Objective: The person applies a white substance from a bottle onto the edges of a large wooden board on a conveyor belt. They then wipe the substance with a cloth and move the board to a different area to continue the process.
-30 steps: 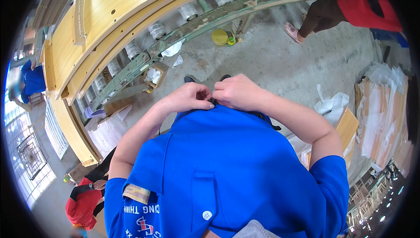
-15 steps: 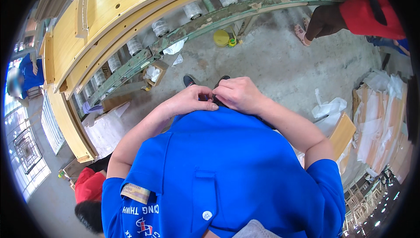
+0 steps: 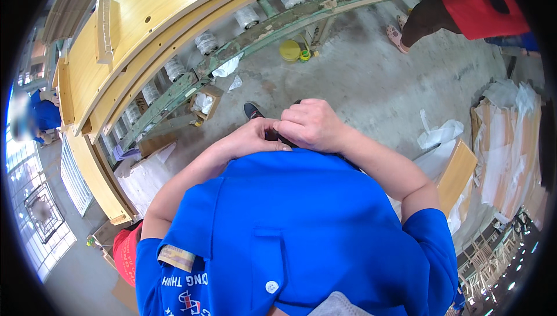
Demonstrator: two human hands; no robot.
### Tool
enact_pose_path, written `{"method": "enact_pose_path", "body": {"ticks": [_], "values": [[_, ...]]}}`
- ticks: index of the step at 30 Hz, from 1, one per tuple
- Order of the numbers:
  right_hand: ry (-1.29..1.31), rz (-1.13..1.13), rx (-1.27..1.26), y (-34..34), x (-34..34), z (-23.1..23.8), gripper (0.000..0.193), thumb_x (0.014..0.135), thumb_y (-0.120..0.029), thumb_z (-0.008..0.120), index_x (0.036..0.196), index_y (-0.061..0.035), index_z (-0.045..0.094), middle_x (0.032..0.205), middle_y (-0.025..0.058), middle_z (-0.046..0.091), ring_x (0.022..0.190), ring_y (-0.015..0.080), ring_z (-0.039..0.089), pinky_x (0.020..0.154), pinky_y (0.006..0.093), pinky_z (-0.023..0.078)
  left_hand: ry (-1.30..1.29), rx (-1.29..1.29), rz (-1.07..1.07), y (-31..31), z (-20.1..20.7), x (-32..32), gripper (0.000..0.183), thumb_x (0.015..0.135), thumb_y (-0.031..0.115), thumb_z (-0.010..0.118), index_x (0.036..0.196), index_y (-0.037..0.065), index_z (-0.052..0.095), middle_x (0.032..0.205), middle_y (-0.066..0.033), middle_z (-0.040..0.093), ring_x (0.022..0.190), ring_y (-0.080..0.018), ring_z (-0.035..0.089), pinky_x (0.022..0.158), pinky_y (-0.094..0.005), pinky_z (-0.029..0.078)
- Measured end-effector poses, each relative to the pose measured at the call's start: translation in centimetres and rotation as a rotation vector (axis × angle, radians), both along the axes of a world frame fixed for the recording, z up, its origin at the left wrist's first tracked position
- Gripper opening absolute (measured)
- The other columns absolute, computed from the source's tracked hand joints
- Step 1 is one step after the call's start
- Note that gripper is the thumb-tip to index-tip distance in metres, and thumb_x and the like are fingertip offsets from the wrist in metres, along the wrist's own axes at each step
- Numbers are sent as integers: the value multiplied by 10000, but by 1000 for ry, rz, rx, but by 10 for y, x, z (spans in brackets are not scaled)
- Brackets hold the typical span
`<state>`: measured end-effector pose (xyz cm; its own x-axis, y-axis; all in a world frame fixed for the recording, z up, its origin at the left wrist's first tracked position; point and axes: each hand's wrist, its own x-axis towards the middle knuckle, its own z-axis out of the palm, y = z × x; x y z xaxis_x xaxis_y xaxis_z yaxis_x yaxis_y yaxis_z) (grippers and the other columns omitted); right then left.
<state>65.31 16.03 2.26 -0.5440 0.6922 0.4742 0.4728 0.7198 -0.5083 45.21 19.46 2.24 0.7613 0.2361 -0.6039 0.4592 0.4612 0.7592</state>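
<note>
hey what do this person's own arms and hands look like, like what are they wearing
Both the left hand and the right hand are bare: no gloves, and no ring or watch shows. The forearms are uncovered too. Short sleeves of a bright blue polo shirt end near the upper arms. The shirt has a white button and light printed lettering low on the front.

Blue shirt (image 3: 301, 223), yellow tub (image 3: 289, 50), pale wood panels (image 3: 145, 8), grey floor (image 3: 360, 78)
</note>
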Motion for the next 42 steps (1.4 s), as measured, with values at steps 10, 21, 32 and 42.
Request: {"method": "enact_pose_path", "body": {"ticks": [10,21,32,42], "values": [[-59,-171,29,1,24,10,138,677,-193,607,666,-140,479,644,-12,468,597,155,536,503,307,394,-50,-11,89,-6,2,6,281,840,229,690,1016,19,627,959,-27,644,893,-85,559,783,-257,455],[-17,-196,-66,-27,50,0,147,742,-215,641,695,-135,527,678,1,505,614,173,547,518,306,407,-127,-35,-149,12,-20,14,219,910,241,600,897,22,611,874,4,573,836,-96,507,753,-259,411],[364,-274,-1875,-120,127,-2,553,876,-552,539,672,-42,607,583,24,556,492,101,493,469,236,397,-54,-109,15,10,-9,18,137,864,160,645,869,25,626,840,6,596,770,-75,533,711,-234,433],[692,-428,-1926,-153,117,-14,419,887,-426,598,665,-71,582,549,-2,525,435,72,434,394,223,306,-3,-55,-72,17,-12,24,161,857,178,658,859,19,636,831,13,583,791,-74,538,723,-244,431]]}}
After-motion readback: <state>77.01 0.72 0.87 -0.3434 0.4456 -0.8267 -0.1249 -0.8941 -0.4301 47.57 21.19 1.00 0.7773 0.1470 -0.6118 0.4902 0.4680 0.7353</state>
